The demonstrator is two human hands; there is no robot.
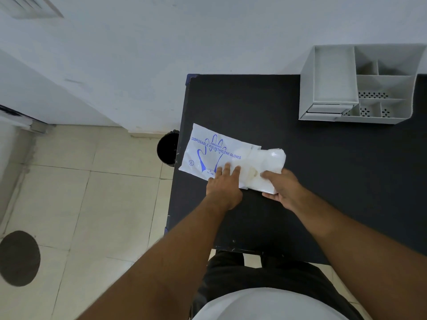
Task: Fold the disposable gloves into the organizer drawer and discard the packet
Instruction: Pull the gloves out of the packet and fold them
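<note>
The left hand (pixel 223 183) lies flat, fingers straight and spread, pressing the near edge of the packet (pixel 215 151) down onto the worktop (pixel 335 181). Just beside it, the right hand (pixel 280 188) grasps the gloves (pixel 265 165), thumb on top and fingers curled under the near end of the stack. The gloves are a thick, translucent white wad that sticks out of the packet's right end, partly inside it and partly clear of it, so they lie between the 2 hands and a little beyond them. The packet is white with a blue hand outline and the words "DISPOSABLE POLYETHYLENE GLOVES", and it lies slantwise near the worktop's left edge, its far left corner close to that edge. The worktop is black and matt. Well apart from the hands, at its far right against the wall (pixel 161 54), stands a grey organizer (pixel 307 88) with 1 long tray on its left and several smaller compartments on its right, some with perforated floors. A shallow drawer (pixel 323 114) sits at the base of the left section; I cannot tell how far it is pulled out. On the tiled floor (pixel 92 192), just beside the worktop's left edge, stands a black bin (pixel 167 146), partly hidden by the worktop.
</note>
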